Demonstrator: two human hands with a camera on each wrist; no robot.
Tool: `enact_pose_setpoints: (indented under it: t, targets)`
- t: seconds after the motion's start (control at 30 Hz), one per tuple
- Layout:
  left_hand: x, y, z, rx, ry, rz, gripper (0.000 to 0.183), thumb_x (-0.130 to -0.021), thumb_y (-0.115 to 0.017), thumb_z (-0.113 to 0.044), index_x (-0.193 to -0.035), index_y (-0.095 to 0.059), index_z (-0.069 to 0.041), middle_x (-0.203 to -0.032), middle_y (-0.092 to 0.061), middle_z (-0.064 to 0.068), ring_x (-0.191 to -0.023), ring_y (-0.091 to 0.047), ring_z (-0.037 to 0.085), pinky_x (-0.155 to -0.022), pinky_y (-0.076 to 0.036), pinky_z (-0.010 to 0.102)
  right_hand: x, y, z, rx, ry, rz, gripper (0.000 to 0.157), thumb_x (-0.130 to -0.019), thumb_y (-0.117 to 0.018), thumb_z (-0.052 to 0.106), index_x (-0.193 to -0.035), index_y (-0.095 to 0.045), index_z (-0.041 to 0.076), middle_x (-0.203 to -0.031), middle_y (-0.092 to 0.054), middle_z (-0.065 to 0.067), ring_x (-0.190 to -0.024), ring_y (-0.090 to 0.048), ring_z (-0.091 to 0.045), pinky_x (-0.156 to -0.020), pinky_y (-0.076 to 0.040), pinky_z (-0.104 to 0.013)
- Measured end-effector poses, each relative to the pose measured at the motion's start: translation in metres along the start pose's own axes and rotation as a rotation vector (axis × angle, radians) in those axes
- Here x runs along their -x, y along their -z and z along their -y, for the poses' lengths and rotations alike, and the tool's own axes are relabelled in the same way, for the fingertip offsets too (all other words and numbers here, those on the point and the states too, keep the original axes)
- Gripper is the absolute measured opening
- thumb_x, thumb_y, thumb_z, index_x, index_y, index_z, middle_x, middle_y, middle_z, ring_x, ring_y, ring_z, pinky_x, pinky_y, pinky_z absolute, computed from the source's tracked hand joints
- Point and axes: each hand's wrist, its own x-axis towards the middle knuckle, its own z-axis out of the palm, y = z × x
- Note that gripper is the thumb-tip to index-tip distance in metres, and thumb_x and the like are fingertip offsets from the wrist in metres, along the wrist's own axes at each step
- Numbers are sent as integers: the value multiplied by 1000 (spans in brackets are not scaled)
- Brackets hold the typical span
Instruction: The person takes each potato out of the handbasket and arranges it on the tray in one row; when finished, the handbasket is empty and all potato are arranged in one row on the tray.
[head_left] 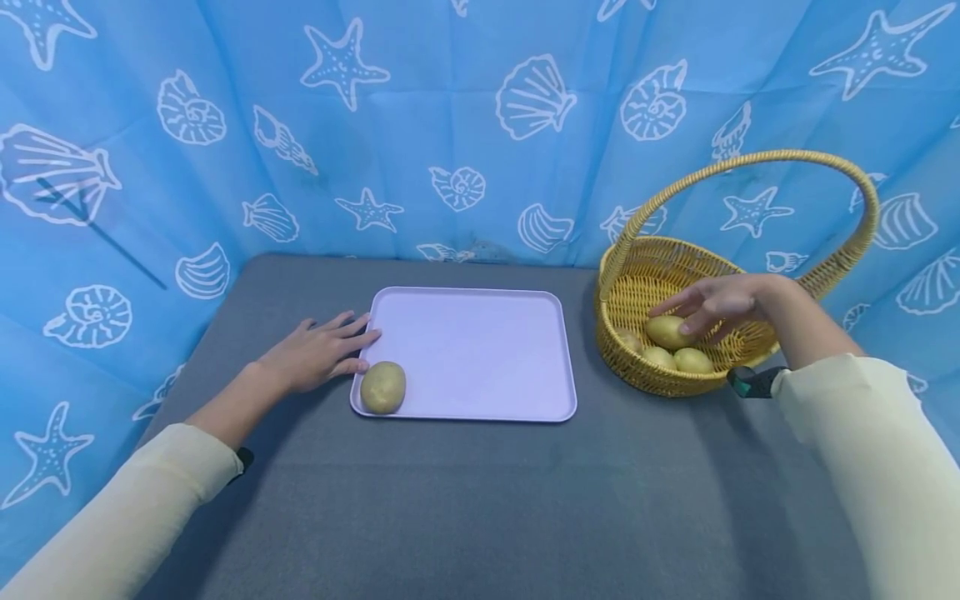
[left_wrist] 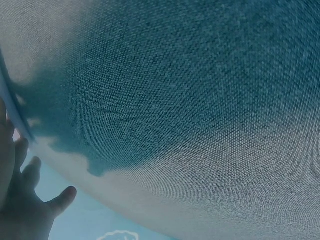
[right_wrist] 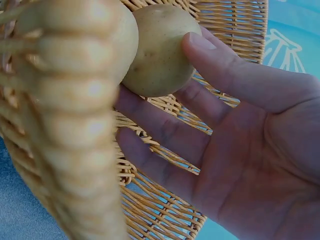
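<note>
My left hand (head_left: pixel 318 354) has its fingers spread at the left rim of a pale lilac tray (head_left: pixel 480 354). A potato (head_left: pixel 383 388) lies in the tray's front left corner, just below the left thumb. On the right, my right hand (head_left: pixel 718 302) reaches under the handle into a wicker basket (head_left: pixel 660 384). It pinches a potato (right_wrist: pixel 162 52) between the thumb and the fingers behind it, while the other fingers extend below. Several more potatoes (head_left: pixel 693 361) lie in the basket under the held one. The basket's rim blocks part of the right wrist view.
The basket's tall arched handle (head_left: pixel 787 156) rises over the right forearm. A grey cloth (head_left: pixel 480 500) covers the table. Behind it hangs a blue curtain (head_left: pixel 450 117) with white shells and starfish, close to the table's back edge.
</note>
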Motion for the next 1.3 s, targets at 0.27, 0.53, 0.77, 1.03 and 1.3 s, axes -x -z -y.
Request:
enact_pose_setpoints:
  t: [0.27,0.53,0.77,1.03,1.3]
  targets:
    - [0,-3,1,-6,-10,-22,64,-103,-47,-50,-154,-38,-12,-161,-28,18,-147,-20,46,-105,-21,77,4,-2,-1,43,76,-21,67,-96,-65,19,-153,-34,0,-155,-25,-34,-139,-35,-48,-106,-43,-49]
    - [0,1,-3,-11,-13,-22,63,-103,-47,-49,-154,-38,-12,-161,-28,18,-147,-20,46,-106,-21,76,24,-6,5,109,182,-62,61,-96,-64,19,-151,-41,4,-155,-32,-28,-142,-25,-51,-106,-41,-55]
    - [2,3,-4,-19,-16,-19,63,-103,-47,-48,-154,-38,-12,-160,-29,18,-147,-21,46,-105,-22,76,42,-14,16,173,278,-137,55,-99,-60,20,-151,-43,13,-151,-44,-12,-139,-36,-30,-107,-32,-63]
    - [2,2,-4,-20,-15,-18,62,-103,-47,-47,-154,-38,-12,-160,-29,18,-147,-21,46,-106,-21,76,42,-29,38,187,419,-120,50,-102,-52,13,-151,-42,16,-146,-49,-6,-127,-47,-21,-101,-41,-43]
    - [2,3,-4,-13,-19,-14,62,-104,-46,-46,-154,-38,-12,-160,-28,18,-147,-20,46,-106,-21,76,21,-57,76,207,498,-104,49,-100,-58,16,-148,-48,20,-142,-53,-1,-125,-49,-25,-102,-42,-39]
